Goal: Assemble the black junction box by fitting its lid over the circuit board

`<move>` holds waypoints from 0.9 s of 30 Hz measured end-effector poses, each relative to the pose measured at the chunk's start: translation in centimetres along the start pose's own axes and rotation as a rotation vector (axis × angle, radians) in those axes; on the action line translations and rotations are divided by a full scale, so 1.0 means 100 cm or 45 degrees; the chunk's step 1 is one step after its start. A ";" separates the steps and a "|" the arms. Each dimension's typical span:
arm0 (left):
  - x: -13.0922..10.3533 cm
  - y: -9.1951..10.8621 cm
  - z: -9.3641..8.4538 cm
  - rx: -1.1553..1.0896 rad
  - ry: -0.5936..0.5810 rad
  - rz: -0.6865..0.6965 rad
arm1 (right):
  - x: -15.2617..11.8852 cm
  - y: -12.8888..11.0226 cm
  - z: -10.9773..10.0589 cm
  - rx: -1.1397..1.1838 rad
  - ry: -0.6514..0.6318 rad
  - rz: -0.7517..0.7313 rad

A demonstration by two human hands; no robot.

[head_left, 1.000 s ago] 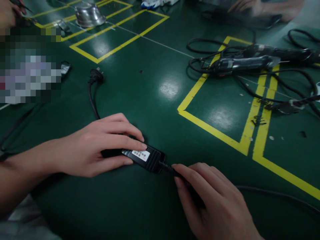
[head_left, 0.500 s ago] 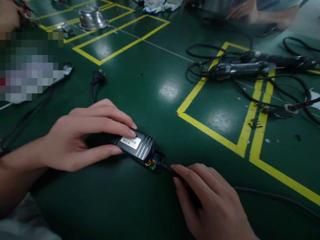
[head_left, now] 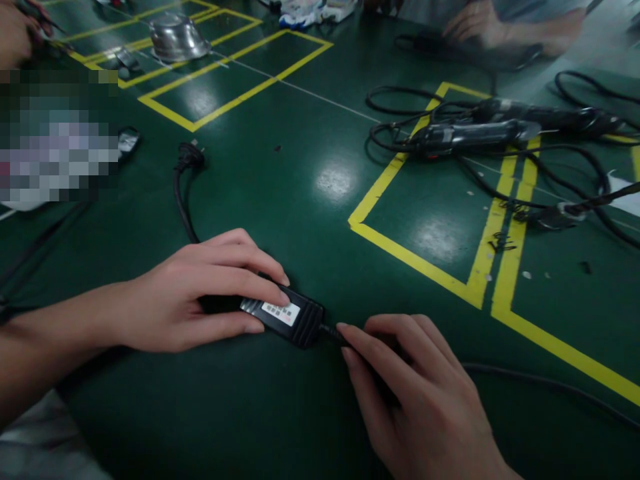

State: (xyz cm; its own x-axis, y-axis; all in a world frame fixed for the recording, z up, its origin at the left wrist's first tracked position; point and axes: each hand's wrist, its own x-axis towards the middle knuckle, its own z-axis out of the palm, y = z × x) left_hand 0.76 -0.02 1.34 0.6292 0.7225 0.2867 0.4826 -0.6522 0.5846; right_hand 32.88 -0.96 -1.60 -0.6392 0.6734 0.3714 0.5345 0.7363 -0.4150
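A small black power adapter point(head_left: 305, 323) with ribbed ends and a white label lies on the green tabletop. My left hand point(head_left: 215, 297) grips it from the left, thumb on the near side and fingers over the top and far side. Its cover sits over the case, and no inner wires show. Between thumb and forefinger, my right hand point(head_left: 415, 393) pinches the black cable point(head_left: 330, 331) where it leaves the adapter's right end. That cable runs on to the right behind the hand. A cord with a black mains plug point(head_left: 191, 157) comes out beyond my left hand.
Two black electric screwdrivers point(head_left: 470, 137) with looping cords lie at the right, near several small dark screws point(head_left: 501, 241). A metal bowl point(head_left: 177, 37) stands at the far left. Across the table are another person's hands point(head_left: 475, 27). Yellow tape point(head_left: 415, 263) marks the surface.
The adapter's cover has slid toward the right end over the exposed circuit board and coloured wires, which are now hidden. My left hand has moved right and nearer with it.
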 end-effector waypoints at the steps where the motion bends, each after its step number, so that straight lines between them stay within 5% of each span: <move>1: 0.000 0.000 0.000 0.005 -0.002 0.000 | 0.001 -0.001 0.000 0.001 0.014 0.005; 19: -0.005 0.000 0.010 0.133 -0.044 -0.004 | 0.001 -0.005 0.002 -0.049 0.027 0.052; 27: -0.003 -0.005 0.009 0.142 0.168 -0.314 | 0.002 -0.005 0.005 -0.073 0.061 0.052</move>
State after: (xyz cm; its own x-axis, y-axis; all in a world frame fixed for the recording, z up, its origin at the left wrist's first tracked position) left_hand 0.87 -0.06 0.27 0.4034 0.8811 0.2468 0.6797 -0.4691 0.5639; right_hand 32.23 -1.25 -1.72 -0.5898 0.7045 0.3948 0.5916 0.7097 -0.3826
